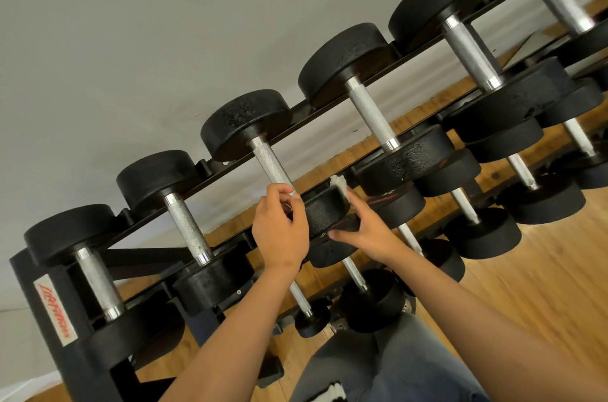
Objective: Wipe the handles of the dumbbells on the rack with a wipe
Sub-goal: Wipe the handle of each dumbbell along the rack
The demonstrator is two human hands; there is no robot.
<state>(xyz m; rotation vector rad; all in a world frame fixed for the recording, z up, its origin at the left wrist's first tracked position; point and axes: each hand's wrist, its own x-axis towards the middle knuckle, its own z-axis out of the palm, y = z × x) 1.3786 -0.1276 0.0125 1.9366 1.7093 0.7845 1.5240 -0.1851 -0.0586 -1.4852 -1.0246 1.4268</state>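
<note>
A black dumbbell rack (77, 368) carries a top row of several black dumbbells with knurled silver handles. My left hand (279, 233) curls its fingers round the near end of the third dumbbell's handle (270, 162), just above that dumbbell's near head (324, 210). My right hand (367, 232) lies against the right side of the same head, thumb on its front face. Its fingers hold a white wipe (340, 185), which sticks up past the head's far edge. How much of the wipe lies under the fingers is hidden.
Neighbouring top-row handles (187, 227) (371, 112) stand close on either side. A lower tier of smaller dumbbells (480, 230) sits below and to the right. Wooden floor (543, 303) spreads on the right, a grey wall (131, 39) behind. My leg in grey trousers (378, 372) is below.
</note>
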